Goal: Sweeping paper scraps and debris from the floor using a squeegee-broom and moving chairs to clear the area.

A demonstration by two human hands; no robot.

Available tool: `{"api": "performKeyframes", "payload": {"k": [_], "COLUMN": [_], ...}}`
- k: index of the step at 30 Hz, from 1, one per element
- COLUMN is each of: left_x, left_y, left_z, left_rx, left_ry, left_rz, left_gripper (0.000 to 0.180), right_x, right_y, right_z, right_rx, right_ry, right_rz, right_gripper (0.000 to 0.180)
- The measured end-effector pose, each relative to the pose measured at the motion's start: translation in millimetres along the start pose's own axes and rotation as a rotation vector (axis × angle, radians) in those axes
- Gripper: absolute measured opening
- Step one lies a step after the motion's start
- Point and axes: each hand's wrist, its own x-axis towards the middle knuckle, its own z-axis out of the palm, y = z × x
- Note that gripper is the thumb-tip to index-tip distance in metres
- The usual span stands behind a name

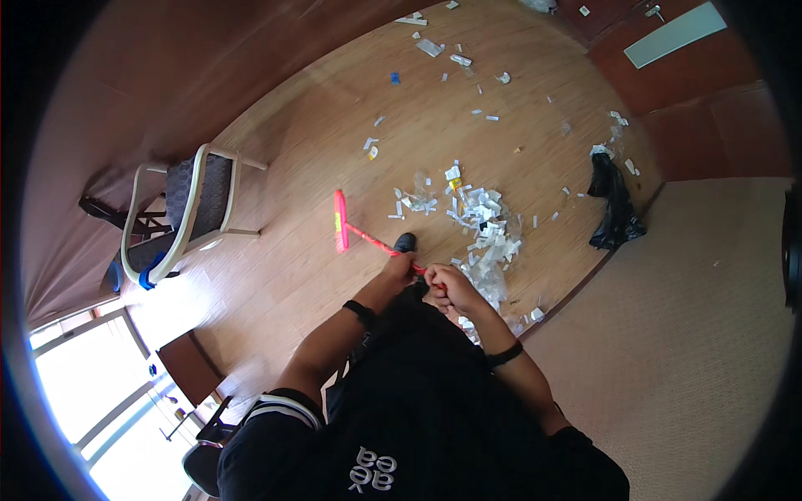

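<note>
Both my hands grip the red handle of a broom [341, 221]. Its long, narrow pink head points to the left, over the wooden floor [292, 192]; I cannot tell whether it touches the boards. My left hand [398, 268] is closed round the handle lower down, closer to the head. Near my body, my right hand [452, 290] wraps the upper end. A heap of white paper scraps and clear plastic [493, 234] lies just right of my hands and feet. One dark shoe [405, 242] shows beside the handle.
To the left stands a pale-framed armchair [198, 196] with a grey patterned seat. A black plastic bag [614, 204] lies at right by the carpet [668, 292]. Scattered litter [430, 48] reaches the far floor, near a brown door [710, 71]. Bright windows [92, 376] are at lower left.
</note>
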Motion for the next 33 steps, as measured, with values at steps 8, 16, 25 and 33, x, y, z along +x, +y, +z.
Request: {"api": "performKeyframes", "payload": {"k": [8, 16, 25, 33], "left_x": [106, 88, 107, 116], "left_y": [4, 26, 16, 17], "left_z": [-14, 110, 167, 196], "left_rx": [0.537, 0.651, 0.340, 0.212], "left_ry": [-0.195, -0.442, -0.297, -0.451], "left_rz": [0.016, 0.271, -0.209, -0.190], "left_gripper": [0.010, 0.023, 0.020, 0.017], "right_x": [43, 2, -24, -27], "right_y": [-9, -40, -74, -102], "right_z": [-26, -82, -85, -65], "right_rx": [-0.042, 0.114, 0.037, -0.187], "right_ry": [0.279, 0.564, 0.734, 0.808], "right_rz": [0.007, -0.017, 0.000, -0.025], "right_gripper": [0.009, 0.013, 0.012, 0.014]}}
